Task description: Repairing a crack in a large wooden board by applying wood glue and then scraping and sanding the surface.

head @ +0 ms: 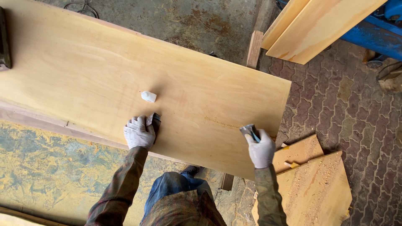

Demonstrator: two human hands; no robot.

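On the near edge of a large plywood sheet (104, 71), a person is working with both hands in pale gloves. The sheet is lying flat and slanting across the view, its far left corner running out of frame.

The left hand (138, 133) is pressing down flat, fingers curled over a small dark pad (154, 121) that is lying on the sheet's surface; only the pad's upper edge is showing beyond the fingers. The right hand (261, 150) is closing fully around the handle of a metal scraper (248, 131), whose blade is touching the sheet near its right-hand corner. The handle itself is hidden inside the fist.

Just beyond the left hand, a small white lump (148, 96) is resting on the sheet, apart from the fingers; its kind is hard to make out.

Around the work:
- Off-cut plywood pieces (314, 188) are lying on the paving beside the right forearm.
- Two long boards (310, 29) are leaning at the upper right over a blue frame (372, 35).
- A dark object (4, 39) is sitting at the left edge, mostly cut off.
- A stained yellow floor (42, 167) is showing below the sheet.

Nothing is blocking either hand.
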